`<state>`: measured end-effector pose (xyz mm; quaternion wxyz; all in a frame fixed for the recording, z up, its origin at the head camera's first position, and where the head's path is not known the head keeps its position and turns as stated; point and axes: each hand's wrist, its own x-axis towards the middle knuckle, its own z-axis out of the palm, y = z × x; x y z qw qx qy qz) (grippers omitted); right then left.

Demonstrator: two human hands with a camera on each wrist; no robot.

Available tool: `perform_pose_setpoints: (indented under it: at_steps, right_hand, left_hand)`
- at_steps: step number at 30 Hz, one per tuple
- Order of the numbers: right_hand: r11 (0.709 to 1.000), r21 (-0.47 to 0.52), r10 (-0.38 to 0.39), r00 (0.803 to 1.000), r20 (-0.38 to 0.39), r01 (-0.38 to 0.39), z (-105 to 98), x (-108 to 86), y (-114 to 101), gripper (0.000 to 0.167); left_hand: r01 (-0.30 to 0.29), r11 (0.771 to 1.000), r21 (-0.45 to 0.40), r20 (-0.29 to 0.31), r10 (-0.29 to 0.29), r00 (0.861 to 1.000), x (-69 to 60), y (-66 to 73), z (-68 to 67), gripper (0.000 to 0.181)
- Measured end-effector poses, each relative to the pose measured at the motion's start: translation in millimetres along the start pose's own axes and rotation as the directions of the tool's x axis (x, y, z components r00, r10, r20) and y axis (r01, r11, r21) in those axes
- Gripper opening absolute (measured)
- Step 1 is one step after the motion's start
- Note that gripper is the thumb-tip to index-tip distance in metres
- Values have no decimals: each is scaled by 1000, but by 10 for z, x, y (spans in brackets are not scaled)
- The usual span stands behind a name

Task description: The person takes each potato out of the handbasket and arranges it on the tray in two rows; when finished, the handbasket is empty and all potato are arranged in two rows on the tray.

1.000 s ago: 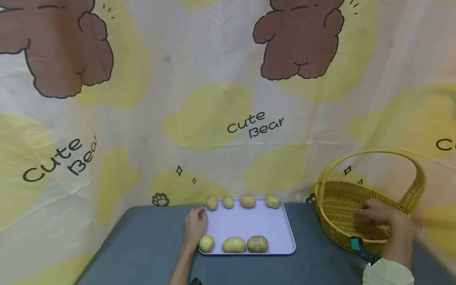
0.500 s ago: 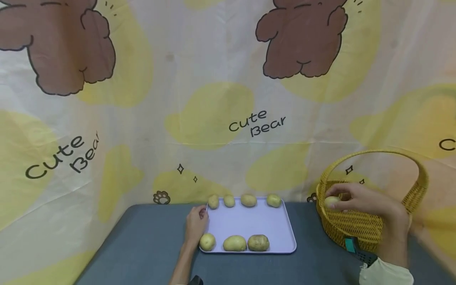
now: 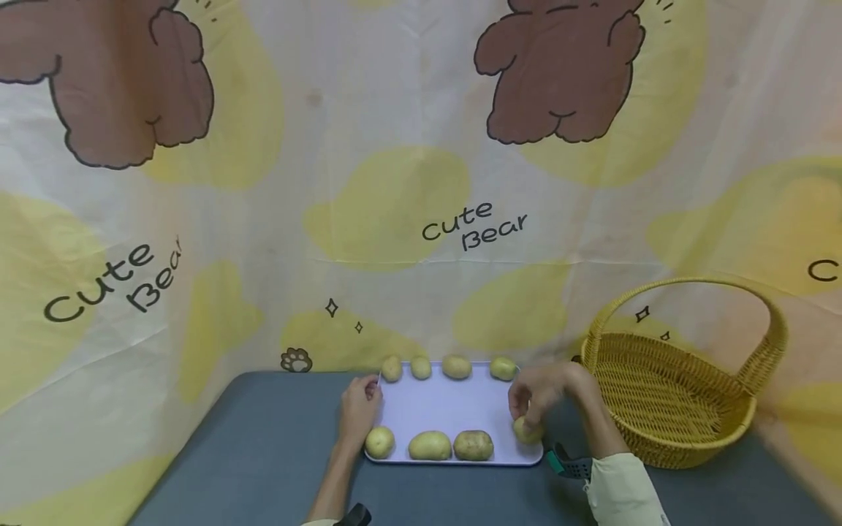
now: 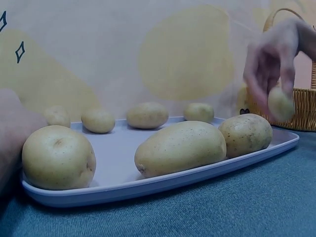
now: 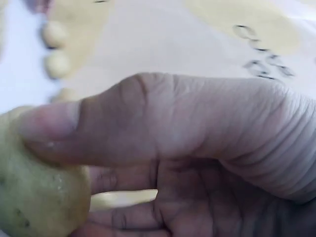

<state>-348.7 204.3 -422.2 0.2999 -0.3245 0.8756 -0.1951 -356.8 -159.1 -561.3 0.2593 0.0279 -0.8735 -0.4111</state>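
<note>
My right hand [image 3: 541,391] pinches a small potato [image 3: 527,431] between thumb and fingers, over the front right corner of a pale lilac tray [image 3: 447,409]. The right wrist view shows the thumb pressed on that potato [image 5: 44,192], which has a few dark specks. At the tray's left edge my left hand [image 3: 359,409] grips the rim with curled fingers. Along the front side lie a round potato [image 3: 379,442], a longer potato [image 3: 430,446] and a darker, speckled potato [image 3: 473,445]. Several more potatoes [image 3: 457,367] line the back edge.
To the right of the tray stands a yellow wicker basket [image 3: 684,438] with a tall arched handle; no potato shows inside it. Blue-grey cloth [image 3: 276,438] covers the table. A printed curtain [image 3: 381,204] hangs just behind the table's back edge.
My right hand has come out of the basket with a potato and moved left to the tray's front right corner. My left hand has stayed at the tray's left rim.
</note>
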Motion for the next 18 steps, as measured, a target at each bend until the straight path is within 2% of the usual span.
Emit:
perform_pose_setpoints:
  at_steps: [3, 5, 8, 18]
  right_hand:
    - [998, 25, 60, 994, 96, -63, 75, 158, 42, 9]
    - [993, 47, 104, 987, 120, -110, 107, 211, 69, 7]
    - [987, 58, 144, 984, 109, -151, 145, 246, 88, 10]
    - [987, -65, 153, 982, 106, -147, 199, 296, 62, 19]
  left_hand:
    - [15, 1000, 3, 5, -15, 1000, -22, 0, 23, 22]
    - [14, 1000, 7, 4, -14, 1000, -31, -2, 42, 21]
    - [2, 1000, 2, -3, -2, 1000, -43, -9, 56, 21]
    - [-16, 1000, -18, -13, 15, 1000, -56, -52, 76, 19]
